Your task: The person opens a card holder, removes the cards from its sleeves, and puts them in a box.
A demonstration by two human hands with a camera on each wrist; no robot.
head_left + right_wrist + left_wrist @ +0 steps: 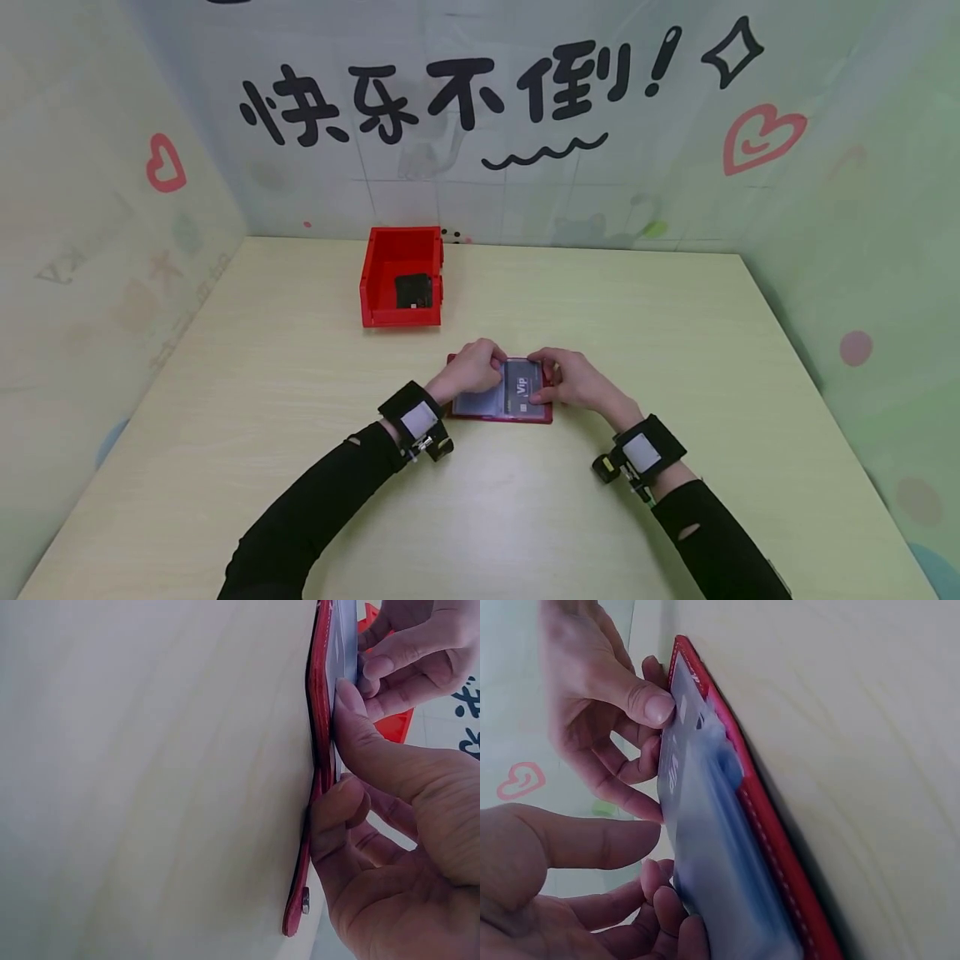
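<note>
A red card holder (548, 411) lies spread on the table, its clear plastic sleeves (480, 406) facing up. The dark card (517, 385) marked "Vip" is in the right-hand sleeve. My left hand (477, 367) reaches over the middle of the holder, thumb and curled fingers at the sleeve's edge. With thumb on the card and fingers bent at the border, my right hand (576, 379) grips the holder's right side. In the right wrist view a strap with a metal snap (305, 901) sticks out from the red cover (320, 690).
Behind the hands, toward the back edge of the table (637, 308), stands a red open bin (401, 317) with a black flat item (413, 291) inside. Printed cloth walls (465, 200) enclose the back and both sides.
</note>
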